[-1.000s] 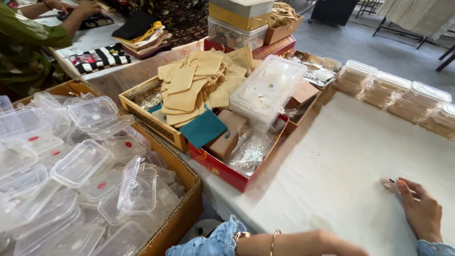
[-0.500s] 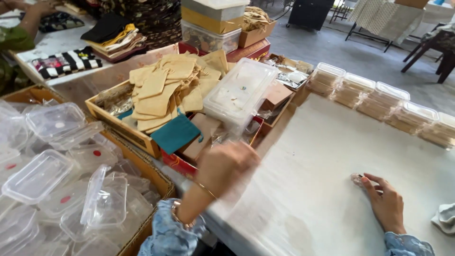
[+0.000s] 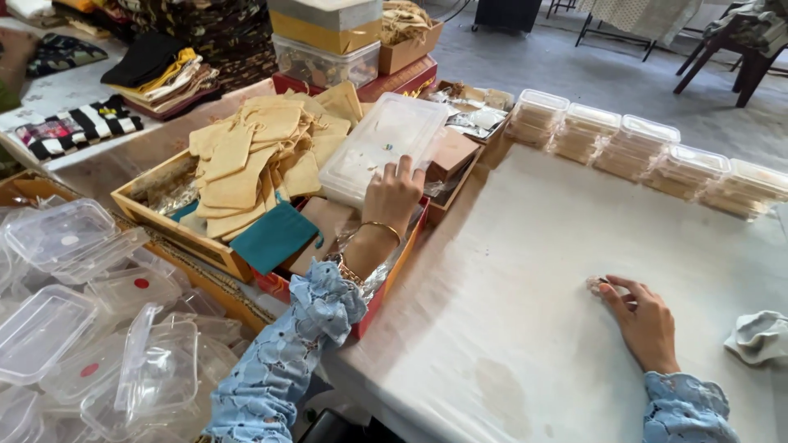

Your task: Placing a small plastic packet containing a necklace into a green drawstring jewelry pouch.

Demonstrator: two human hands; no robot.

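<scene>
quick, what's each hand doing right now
Left hand: fingers on the clear plastic box; grip cannot be told.
Right hand: fingertips on a small pale object on the table.

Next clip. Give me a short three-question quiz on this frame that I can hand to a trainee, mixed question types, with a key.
1. True or false: the left hand rests on the clear plastic box lying across the red tray.
2. Multiple choice: the right hand lies on
A. the white table cover
B. a cardboard carton
C. the floor
3. Fill in: at the right fingertips sits a small pale ____.

Key
1. True: the fingers lie over the box's near edge.
2. A: the palm is down on the cover, apart from the row of filled containers at the far edge.
3. Object; it is too small to tell more.
</scene>
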